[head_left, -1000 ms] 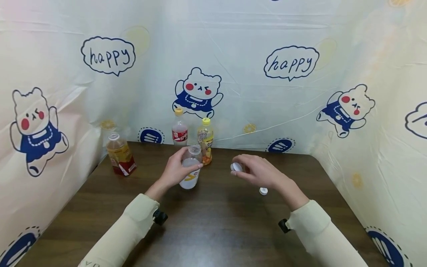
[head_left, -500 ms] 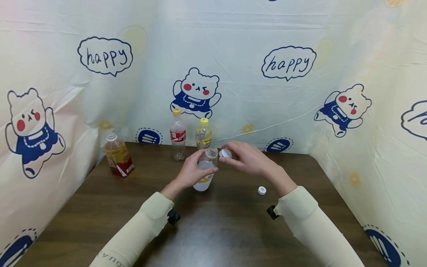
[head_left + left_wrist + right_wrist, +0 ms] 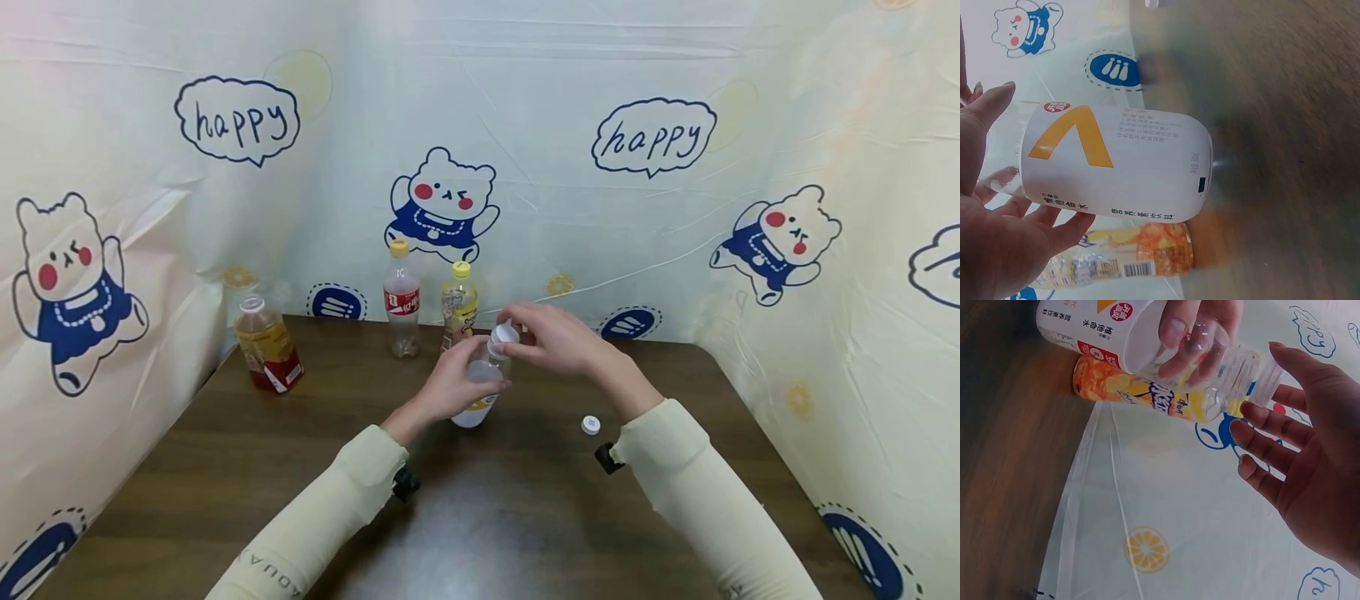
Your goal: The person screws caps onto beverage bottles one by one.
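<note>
My left hand (image 3: 456, 385) grips a clear bottle (image 3: 1116, 165) with a white label and an orange V shape. The bottle leans a little to the right in the head view; I cannot tell whether its base touches the table. My right hand (image 3: 558, 340) pinches a white screw cap (image 3: 1267, 382) between thumb and fingers, at the bottle's mouth. How far the cap sits on the thread is not clear. Just behind the left hand stands a yellow-capped drink bottle (image 3: 459, 304), partly covered by it.
A red-labelled bottle (image 3: 402, 302) with an orange cap stands at the back. At the left is a red and yellow labelled bottle (image 3: 270, 350). A loose white cap (image 3: 590, 425) lies on the brown table (image 3: 480, 525), near the right forearm. A printed curtain (image 3: 540, 225) surrounds the table.
The bottle in my left hand has moved to the right. My right hand has carried the cap left and up until it meets the bottle's mouth.
</note>
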Motion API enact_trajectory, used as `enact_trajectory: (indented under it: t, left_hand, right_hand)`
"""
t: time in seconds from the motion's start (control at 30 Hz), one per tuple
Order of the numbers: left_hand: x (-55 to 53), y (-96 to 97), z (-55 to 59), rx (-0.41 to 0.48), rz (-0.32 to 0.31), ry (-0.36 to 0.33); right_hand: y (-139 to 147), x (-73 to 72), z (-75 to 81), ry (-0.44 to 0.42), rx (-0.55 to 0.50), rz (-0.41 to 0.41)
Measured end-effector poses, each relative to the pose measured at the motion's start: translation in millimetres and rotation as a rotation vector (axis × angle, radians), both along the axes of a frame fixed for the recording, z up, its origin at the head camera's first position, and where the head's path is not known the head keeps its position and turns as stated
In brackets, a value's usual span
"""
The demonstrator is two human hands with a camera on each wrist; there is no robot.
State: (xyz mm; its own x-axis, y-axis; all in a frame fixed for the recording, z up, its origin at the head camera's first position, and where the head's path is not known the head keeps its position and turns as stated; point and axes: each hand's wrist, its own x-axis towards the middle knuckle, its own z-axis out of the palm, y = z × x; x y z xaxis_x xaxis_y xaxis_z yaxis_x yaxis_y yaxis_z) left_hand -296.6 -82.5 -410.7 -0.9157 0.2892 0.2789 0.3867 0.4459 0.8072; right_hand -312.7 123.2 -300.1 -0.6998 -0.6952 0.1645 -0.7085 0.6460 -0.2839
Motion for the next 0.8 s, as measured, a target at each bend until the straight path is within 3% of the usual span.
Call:
enact_trajectory:
  t: [0.23,0.63,0.8]
  left_hand:
    - [-0.7,8.6,2.3,-0.004,-0.023,0.006]
    - [-2.7,16.0,-3.2,-0.029,-0.009,0.037]
    - [-2.8,16.8,-7.2,-0.007,0.011,0.007]
  right_hand:
    - [5.9,-4.0,1.8,-0.011,0.028,-0.017]
    - [13.5,-7.9,-2.6,-0.034,0.049,0.000]
    - [13.3,-8.3,-3.2,-0.046,0.044,0.002]
